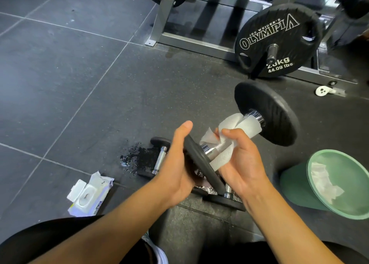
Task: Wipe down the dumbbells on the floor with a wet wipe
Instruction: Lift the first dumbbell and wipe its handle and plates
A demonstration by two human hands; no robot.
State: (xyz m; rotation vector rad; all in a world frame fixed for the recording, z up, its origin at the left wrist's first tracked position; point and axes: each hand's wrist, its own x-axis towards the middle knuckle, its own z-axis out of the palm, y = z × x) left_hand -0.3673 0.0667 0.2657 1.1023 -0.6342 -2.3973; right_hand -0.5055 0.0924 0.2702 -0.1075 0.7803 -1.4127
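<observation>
I hold a dumbbell (267,111) with black plates and a chrome handle above the floor, tilted away to the upper right. My left hand (175,163) grips its near plate by the rim. My right hand (237,161) is wrapped round the handle with a white wet wipe (237,125) folded over the chrome. A second, smaller dumbbell (160,159) lies on the floor behind my left hand. A third dumbbell (227,200) lies under my hands, mostly hidden.
An open pack of wet wipes (89,195) lies on the floor at the left, near a wet patch (133,159). A green bin (337,185) holding used wipes is tipped at the right. A rack with a 20 kg Olympia plate (277,39) stands behind.
</observation>
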